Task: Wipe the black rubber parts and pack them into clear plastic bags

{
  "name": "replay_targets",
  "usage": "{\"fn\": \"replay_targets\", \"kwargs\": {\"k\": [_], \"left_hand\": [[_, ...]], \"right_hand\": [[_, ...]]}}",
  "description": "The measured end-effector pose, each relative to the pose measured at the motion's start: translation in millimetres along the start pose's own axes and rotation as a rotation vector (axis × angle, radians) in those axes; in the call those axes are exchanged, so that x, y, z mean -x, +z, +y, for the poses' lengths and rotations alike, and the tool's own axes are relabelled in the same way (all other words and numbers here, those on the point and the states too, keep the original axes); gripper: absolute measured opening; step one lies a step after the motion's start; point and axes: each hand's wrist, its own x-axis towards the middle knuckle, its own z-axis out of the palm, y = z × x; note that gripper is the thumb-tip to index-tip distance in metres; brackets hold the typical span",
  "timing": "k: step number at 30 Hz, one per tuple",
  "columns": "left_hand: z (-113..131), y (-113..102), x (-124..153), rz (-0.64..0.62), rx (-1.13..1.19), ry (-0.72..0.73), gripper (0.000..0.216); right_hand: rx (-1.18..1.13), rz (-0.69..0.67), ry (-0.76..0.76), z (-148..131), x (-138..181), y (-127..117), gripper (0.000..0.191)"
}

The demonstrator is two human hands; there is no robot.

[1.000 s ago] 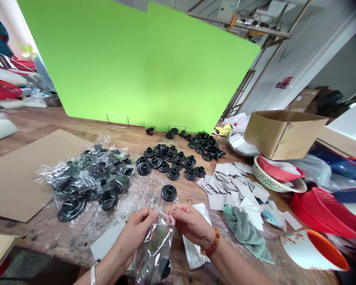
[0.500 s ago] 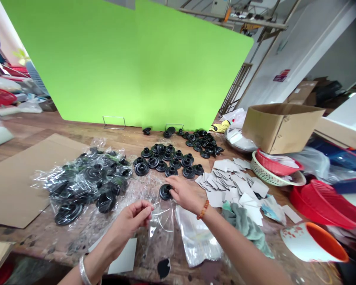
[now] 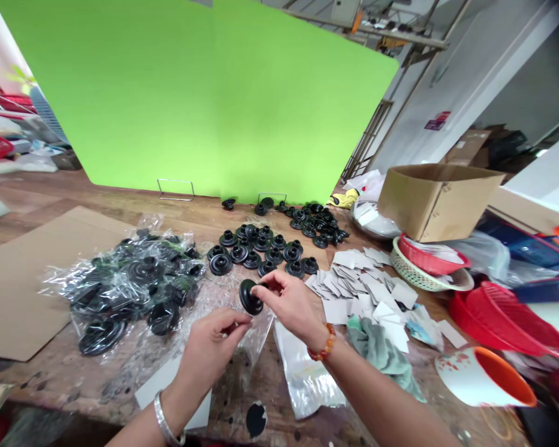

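My right hand [image 3: 291, 304] pinches a round black stepped part with a raised hub [image 3: 248, 297], tilted so its flat side faces left. My left hand [image 3: 217, 341] is closed on the edge of a clear plastic bag [image 3: 256, 341], which hangs below the black part. Whether the part touches the bag's mouth I cannot tell. Just beyond my hands, several loose black parts [image 3: 251, 248] stand on the table. To the left lies a heap of bagged black parts [image 3: 144, 273]. A stack of flat clear bags [image 3: 305, 372] lies below my right wrist.
Grey-white card squares [image 3: 363, 285] are scattered at right, beside a grey-green cloth [image 3: 384, 354]. Farther right are a cardboard box [image 3: 438, 202], red baskets [image 3: 507, 316] and a white-and-orange container [image 3: 466, 375]. A green panel [image 3: 218, 105] stands behind. Flat cardboard [image 3: 23, 292] lies at left.
My right hand has lifted the black part off the table and tilted it, bringing it toward my left hand. The clear bag has been raised and gathered beneath the part.
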Motion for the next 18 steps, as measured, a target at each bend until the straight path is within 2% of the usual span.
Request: {"fn": "replay_targets", "kwargs": {"k": [5,7,10,12,15,18], "left_hand": [[0.0,4.2,0.0,0.056,0.09,0.052,0.005],[-0.8,7.3,-1.0,0.038,0.221,-0.028,0.008],[-3.7,11.3,-2.8,-0.112,0.562,-0.28,0.016],[-6.9,12.3,-3.9,-0.155,0.762,-0.411,0.019],[-12.1,11.8,-4.8,-0.125,0.902,-0.499,0.023],[-14.9,11.3,-4.2,-0.125,0.925,-0.494,0.024]], "right_hand": [[0.102,-0.104,0.084,18.0,6.1,2.6,0.016],[0.11,-0.162,0.082,23.6,7.3,4.8,0.016],[0.029,-0.235,0.086,26.4,9.6,8.2,0.026],[-0.084,-0.261,0.129,26.5,11.3,7.8,0.032],[-0.22,-0.33,0.219,28.0,13.4,3.3,0.025],[-0.342,-0.387,0.289,31.6,13.9,-0.5,0.025]]}}
